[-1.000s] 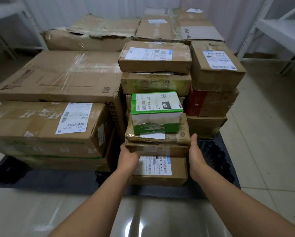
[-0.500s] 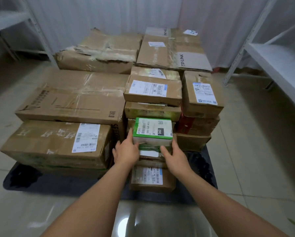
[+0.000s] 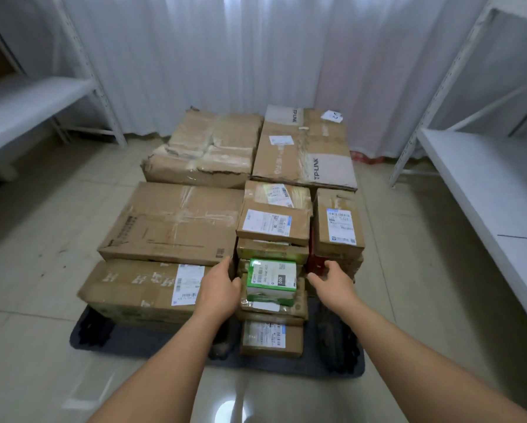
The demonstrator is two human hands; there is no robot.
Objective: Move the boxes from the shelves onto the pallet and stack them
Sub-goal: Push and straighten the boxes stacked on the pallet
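A dark pallet on the floor carries several cardboard boxes. A small green-and-white box sits on top of a short stack of brown boxes at the pallet's front. My left hand hovers just left of the green box with fingers relaxed, holding nothing. My right hand is off to the right of it, fingers loosely spread, apart from the box. Behind stand a labelled flat box and a tall labelled box. Large boxes fill the left side.
White metal shelves stand at the left and at the right; the visible shelf boards hold no boxes. A white curtain hangs behind the pallet. Tiled floor surrounds the pallet.
Both hands have come off the green box and the stack below it and have drawn apart. The view has pulled back and risen away from the pallet.
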